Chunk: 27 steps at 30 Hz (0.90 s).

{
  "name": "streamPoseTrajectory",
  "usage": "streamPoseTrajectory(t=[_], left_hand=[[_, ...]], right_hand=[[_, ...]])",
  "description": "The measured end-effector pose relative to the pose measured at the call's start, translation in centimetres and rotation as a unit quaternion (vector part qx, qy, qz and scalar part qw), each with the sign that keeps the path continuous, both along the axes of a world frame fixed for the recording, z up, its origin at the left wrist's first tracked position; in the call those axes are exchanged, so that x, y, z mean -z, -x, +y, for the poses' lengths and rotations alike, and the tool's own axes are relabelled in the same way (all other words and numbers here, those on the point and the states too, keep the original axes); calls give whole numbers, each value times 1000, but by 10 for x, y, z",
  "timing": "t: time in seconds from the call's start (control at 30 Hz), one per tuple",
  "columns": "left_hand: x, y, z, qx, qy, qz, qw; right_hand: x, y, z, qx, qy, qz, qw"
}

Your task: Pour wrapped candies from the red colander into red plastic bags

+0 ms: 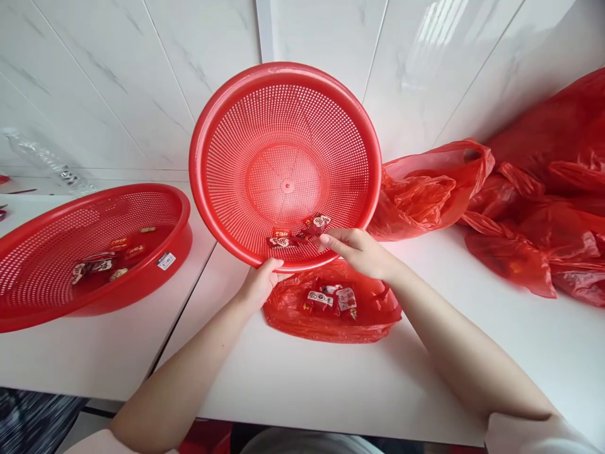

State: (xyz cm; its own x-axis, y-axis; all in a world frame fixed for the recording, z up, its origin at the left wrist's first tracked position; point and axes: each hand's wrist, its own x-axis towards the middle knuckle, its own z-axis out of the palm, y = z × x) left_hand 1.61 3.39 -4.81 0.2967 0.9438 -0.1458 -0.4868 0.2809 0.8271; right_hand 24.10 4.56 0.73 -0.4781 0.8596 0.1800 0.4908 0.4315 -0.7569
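Note:
A round red plastic basket (227, 126) with a perforated wall is tilted toward me. My left hand (259, 287) grips its near rim, thumb on top and fingers underneath. Several small red wrapped packets (280, 242) lie inside along the low side. My right hand (357, 251) reaches over the near right rim with its fingers stretched toward those packets; whether it touches them I cannot tell. Below the basket, an opened red plastic bag (331, 331) rests on the table with several wrapped packets (322, 299) in it.
A second red basket (177, 246) holding a few packets stands on the left. Red plastic bags (515, 233) crowd the right side of the white table (265, 391). A clear bottle (51, 165) lies by the tiled wall (118, 82). A gap runs between two tabletops.

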Motion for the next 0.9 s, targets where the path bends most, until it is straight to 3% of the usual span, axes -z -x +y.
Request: streamPoseTrajectory(t=[0.17,0.3,0.37,0.47,0.57,0.63,0.73,0.9], left_hand=[[1,-3,-8,30,17,5,999],[1,-1,-7,18,19,18,1000],[0,0,-5,6,14,22,1000],[-1,2,-1,10,11,20,1000],[-2,3,1,24,15,17,999],[-2,4,1,29,20,15,999],[-2,5,2,25,12,9,1000],[-2,4,2,21,-7,12,1000]], right_hand=[[25,9,9,-11,-155,-137,978],[30,10,9,-72,-171,-160,970],[26,9,8,-85,-127,-90,984],[21,7,8,-49,39,95,993],[21,5,11,-24,218,245,944],[21,3,13,-12,277,277,920],[19,1,14,4,278,265,924],[10,-1,9,-41,193,154,968]])
